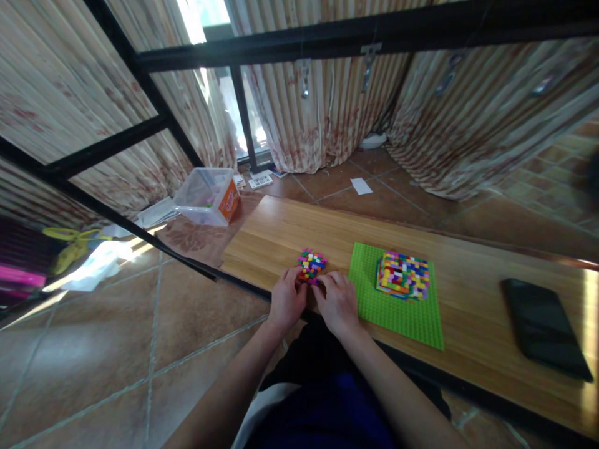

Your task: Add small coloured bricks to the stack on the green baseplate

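A small multicoloured block of toy bricks [312, 264] lies on the wooden table [468, 262] near its front left corner. My left hand [286, 299] and my right hand [337, 302] both rest at the block's near edge, fingers curled and pinching it from either side. To the right lies a green baseplate [402, 315] with a larger stack of multicoloured bricks [403, 275] built on its far half. Neither hand touches the baseplate.
A dark phone or tablet [543, 327] lies at the table's right end. On the tiled floor stand a clear plastic box [208, 196] with an orange label, papers and a black metal frame [154, 125]. Curtains hang behind.
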The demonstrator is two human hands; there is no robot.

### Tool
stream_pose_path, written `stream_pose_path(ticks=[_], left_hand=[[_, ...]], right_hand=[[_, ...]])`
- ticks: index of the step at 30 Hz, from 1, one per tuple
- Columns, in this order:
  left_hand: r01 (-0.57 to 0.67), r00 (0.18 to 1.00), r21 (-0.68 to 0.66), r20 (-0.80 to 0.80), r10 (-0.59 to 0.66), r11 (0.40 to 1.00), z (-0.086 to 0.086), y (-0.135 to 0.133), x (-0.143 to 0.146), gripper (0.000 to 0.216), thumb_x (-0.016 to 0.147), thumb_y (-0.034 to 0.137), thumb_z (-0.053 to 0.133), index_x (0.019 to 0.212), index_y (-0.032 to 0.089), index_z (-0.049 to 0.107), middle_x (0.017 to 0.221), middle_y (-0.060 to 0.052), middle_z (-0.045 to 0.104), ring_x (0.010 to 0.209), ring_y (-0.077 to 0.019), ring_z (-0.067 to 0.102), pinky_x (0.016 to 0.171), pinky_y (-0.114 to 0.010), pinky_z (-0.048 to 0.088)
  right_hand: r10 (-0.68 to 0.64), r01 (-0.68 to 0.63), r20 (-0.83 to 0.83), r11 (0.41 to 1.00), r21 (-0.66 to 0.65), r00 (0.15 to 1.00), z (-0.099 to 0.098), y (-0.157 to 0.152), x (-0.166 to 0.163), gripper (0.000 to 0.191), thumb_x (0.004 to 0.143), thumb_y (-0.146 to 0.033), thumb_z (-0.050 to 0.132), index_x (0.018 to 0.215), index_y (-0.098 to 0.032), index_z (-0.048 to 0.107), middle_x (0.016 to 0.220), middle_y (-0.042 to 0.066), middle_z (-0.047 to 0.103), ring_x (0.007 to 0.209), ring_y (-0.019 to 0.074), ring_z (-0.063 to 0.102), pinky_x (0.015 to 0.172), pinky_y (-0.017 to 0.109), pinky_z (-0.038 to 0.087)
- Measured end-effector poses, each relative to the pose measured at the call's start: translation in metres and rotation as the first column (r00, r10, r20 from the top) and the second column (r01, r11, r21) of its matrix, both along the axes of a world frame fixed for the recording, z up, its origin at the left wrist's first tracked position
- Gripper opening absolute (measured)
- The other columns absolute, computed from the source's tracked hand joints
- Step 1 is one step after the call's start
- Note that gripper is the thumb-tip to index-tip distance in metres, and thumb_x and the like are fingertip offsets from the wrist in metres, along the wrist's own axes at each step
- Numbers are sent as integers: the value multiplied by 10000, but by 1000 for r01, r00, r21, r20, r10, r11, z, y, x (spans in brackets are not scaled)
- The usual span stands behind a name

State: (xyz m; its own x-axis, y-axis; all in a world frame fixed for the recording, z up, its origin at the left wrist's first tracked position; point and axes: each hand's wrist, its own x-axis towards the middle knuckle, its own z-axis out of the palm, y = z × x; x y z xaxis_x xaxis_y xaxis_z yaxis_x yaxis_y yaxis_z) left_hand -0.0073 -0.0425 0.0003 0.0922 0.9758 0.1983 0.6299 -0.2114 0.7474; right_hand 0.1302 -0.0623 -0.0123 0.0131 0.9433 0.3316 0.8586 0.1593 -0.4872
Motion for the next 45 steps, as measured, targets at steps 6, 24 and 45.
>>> stream_pose_path(ticks=[6,24,45], left_hand=[[56,910,-119,415,-1,991,13,-17,15,261,844,274,595,1086,179,614,981,-64,650,802,-154,608,758,-280,499],[555,736,-305,614,-286,774,48,-39,53,213,854,342,615,934,152,666,803,-36,667,707,-132,609,660,-243,519],[366,877,-342,437,-199,865,15,-26,69,222,835,371,587,862,157,640,698,-21,661,646,-141,638,619,-245,539]], right_hand=[[4,10,-161,997,82,987,21,-20,17,187,902,-329,533,1008,-213,634,963,81,665,918,240,589,831,398,440],[-18,-34,-636,997,-70,771,67,-72,68,149,877,-301,568,927,-226,687,856,30,670,789,155,628,709,269,502],[-373,418,-320,904,84,871,38,-70,149,226,894,-307,523,903,-186,713,862,71,695,795,198,652,735,323,516]])
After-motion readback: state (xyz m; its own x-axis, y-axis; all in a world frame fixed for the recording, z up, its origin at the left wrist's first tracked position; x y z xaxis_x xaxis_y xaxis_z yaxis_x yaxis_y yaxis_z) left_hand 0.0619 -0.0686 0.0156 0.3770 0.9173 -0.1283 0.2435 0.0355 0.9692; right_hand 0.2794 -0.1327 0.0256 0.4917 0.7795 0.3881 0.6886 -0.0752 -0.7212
